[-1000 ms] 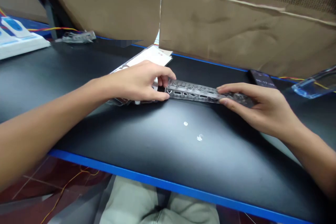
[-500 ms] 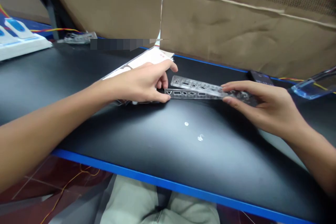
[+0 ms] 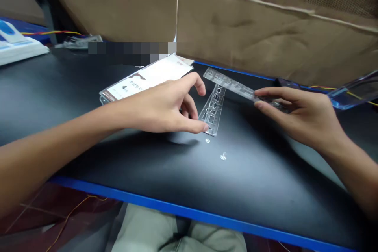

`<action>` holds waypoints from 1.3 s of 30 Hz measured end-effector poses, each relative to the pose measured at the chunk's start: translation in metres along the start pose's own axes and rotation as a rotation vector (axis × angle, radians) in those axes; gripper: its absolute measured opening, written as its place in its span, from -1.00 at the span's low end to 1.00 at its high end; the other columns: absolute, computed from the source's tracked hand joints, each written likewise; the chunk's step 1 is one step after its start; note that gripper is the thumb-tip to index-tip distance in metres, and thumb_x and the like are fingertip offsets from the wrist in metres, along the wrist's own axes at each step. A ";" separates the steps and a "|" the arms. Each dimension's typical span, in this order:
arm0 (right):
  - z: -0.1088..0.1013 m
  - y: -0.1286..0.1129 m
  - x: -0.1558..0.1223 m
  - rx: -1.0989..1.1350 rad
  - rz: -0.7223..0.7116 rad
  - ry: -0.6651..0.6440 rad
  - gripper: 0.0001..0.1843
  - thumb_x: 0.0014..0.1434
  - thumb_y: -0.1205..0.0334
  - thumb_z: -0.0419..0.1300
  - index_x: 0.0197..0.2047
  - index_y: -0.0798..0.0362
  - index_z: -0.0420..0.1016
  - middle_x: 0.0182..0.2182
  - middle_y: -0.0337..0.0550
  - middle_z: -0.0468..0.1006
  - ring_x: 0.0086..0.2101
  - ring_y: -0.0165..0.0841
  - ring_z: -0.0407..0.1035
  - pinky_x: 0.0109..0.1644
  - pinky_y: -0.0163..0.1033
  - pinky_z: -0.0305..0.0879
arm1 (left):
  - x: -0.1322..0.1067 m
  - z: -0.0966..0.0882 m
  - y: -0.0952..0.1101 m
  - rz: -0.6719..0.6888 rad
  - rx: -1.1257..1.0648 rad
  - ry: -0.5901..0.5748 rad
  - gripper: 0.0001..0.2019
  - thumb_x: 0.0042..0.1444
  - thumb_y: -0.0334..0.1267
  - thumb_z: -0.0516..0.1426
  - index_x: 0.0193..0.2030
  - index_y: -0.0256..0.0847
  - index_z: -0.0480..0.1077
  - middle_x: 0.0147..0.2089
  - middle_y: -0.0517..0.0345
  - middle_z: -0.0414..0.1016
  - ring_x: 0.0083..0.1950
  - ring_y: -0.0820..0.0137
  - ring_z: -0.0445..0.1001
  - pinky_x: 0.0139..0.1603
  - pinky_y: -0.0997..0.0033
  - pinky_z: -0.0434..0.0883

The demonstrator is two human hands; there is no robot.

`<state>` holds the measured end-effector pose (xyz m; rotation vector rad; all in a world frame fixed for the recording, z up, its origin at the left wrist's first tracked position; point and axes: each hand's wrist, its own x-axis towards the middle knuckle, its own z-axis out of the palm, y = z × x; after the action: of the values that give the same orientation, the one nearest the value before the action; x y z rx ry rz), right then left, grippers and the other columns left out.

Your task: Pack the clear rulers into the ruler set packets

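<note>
My left hand [image 3: 168, 106] pinches the near end of a clear plastic stencil ruler [image 3: 213, 110] that points away from me across the black table [image 3: 141, 157]. My right hand [image 3: 298, 116] pinches the right end of a second clear ruler [image 3: 233, 84], which lies crosswise beyond the first; the two form a T. A flat white packet in clear wrap [image 3: 147, 80] lies just behind my left hand.
Brown cardboard sheets [image 3: 251, 19] stand along the table's far edge. A dark phone [image 3: 285, 83] and a clear blue plastic piece [image 3: 354, 92] lie at the right. A white and blue box [image 3: 17, 45] is at the far left. Two small clear bits [image 3: 215, 148] lie on the table.
The two rulers, stacked a second ago, have come apart. My left hand swung one towards me until it points away; my right hand drew the other back and right. The packet is uncovered.
</note>
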<state>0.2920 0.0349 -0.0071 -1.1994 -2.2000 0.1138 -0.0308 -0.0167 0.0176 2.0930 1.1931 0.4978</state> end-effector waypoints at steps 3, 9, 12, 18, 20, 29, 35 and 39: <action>0.001 0.001 0.000 -0.021 -0.018 -0.016 -0.71 0.21 0.08 0.35 -0.04 -0.02 0.68 -0.17 -0.14 0.73 -0.28 -0.25 0.57 -0.15 -0.17 0.45 | 0.003 -0.002 -0.002 0.091 0.143 0.019 -0.78 0.12 -0.12 0.23 -0.15 -0.14 0.38 -0.26 0.20 0.60 -0.24 0.36 0.55 -0.27 0.40 0.39; 0.007 0.002 -0.003 0.053 0.078 -0.096 -0.72 0.23 0.00 0.32 -0.05 -0.08 0.66 -0.20 -0.18 0.73 -0.31 -0.22 0.60 -0.20 -0.12 0.50 | 0.005 -0.001 -0.003 0.167 0.265 0.012 -0.88 0.14 -0.26 0.19 -0.20 -0.16 0.50 -0.20 0.20 0.60 -0.21 0.38 0.51 -0.17 0.42 0.35; 0.009 -0.001 -0.004 0.091 0.121 -0.125 -0.72 0.24 -0.02 0.32 -0.05 -0.08 0.66 -0.18 -0.18 0.73 -0.28 -0.20 0.62 -0.17 -0.09 0.52 | 0.004 0.003 -0.002 0.176 0.244 -0.005 -0.82 0.19 -0.26 0.16 -0.09 -0.12 0.52 -0.10 0.18 0.60 -0.15 0.37 0.51 -0.11 0.41 0.37; 0.009 -0.010 -0.004 0.060 0.062 -0.143 -0.76 0.27 0.05 0.30 -0.05 -0.06 0.64 -0.17 -0.15 0.72 -0.23 -0.18 0.62 -0.18 -0.11 0.53 | 0.002 0.011 -0.001 0.236 0.173 -0.119 -0.70 0.29 -0.33 0.10 0.11 -0.06 0.47 0.18 0.12 0.51 0.21 0.31 0.43 0.18 0.38 0.34; 0.009 -0.011 -0.003 0.064 0.041 -0.159 -0.75 0.28 0.05 0.29 -0.05 -0.04 0.63 -0.17 -0.15 0.72 -0.22 -0.19 0.61 -0.18 -0.13 0.53 | 0.001 0.013 -0.001 0.248 0.171 -0.142 -0.69 0.32 -0.34 0.08 0.15 -0.04 0.45 0.24 0.12 0.48 0.28 0.31 0.39 0.28 0.37 0.30; 0.007 -0.015 -0.004 0.041 -0.058 -0.147 -0.75 0.30 0.08 0.26 -0.02 -0.03 0.61 -0.12 -0.12 0.70 -0.17 -0.16 0.60 -0.12 -0.11 0.51 | 0.000 0.015 -0.003 0.284 0.197 -0.090 -0.70 0.35 -0.34 0.07 0.15 -0.08 0.45 0.22 0.10 0.51 0.24 0.30 0.44 0.27 0.31 0.34; 0.004 -0.015 -0.002 0.013 -0.018 -0.079 -0.77 0.28 0.11 0.28 -0.05 -0.02 0.63 -0.17 -0.13 0.72 -0.24 -0.19 0.60 -0.18 -0.15 0.48 | 0.011 0.018 -0.016 0.363 0.264 0.054 -0.75 0.35 -0.39 0.05 0.08 -0.18 0.48 0.16 0.06 0.55 0.18 0.33 0.48 0.24 0.35 0.37; 0.001 -0.016 0.000 0.037 0.040 -0.052 -0.78 0.27 0.11 0.29 -0.07 0.00 0.64 -0.19 -0.14 0.72 -0.24 -0.21 0.59 -0.21 -0.18 0.46 | 0.028 0.016 -0.015 0.465 0.443 0.096 -0.66 0.34 -0.47 -0.02 0.15 -0.20 0.44 0.22 0.00 0.52 0.26 0.29 0.43 0.25 0.29 0.32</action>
<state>0.2798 0.0262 -0.0022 -1.2333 -2.2094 0.2037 -0.0161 0.0071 -0.0043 2.7807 0.9208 0.5860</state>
